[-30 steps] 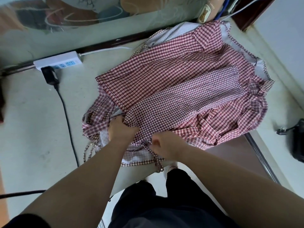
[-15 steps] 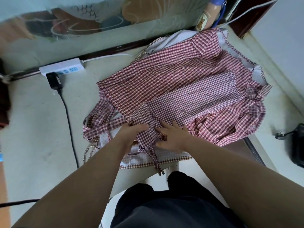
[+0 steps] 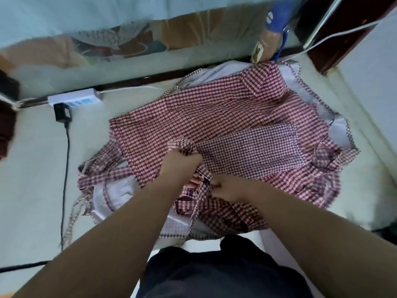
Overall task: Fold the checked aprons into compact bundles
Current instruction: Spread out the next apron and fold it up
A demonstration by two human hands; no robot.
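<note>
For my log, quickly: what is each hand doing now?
Left hand: grips a bunched fold of the checked apron.
Right hand: pinches the apron's strap.

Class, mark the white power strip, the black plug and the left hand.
white power strip (image 3: 75,99), head view, middle of its casing.
black plug (image 3: 62,112), head view, centre of its body.
left hand (image 3: 180,164), head view, back of the hand.

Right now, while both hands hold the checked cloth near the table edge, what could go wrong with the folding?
1. The left hand grips the darker apron, which lies on the red aprons; a pull may drag the whole pile.
2. Loose ties trail near the black cable and could snag.
3. Cloth hangs over the near edge of the table below the right hand and may slide off.
</note>
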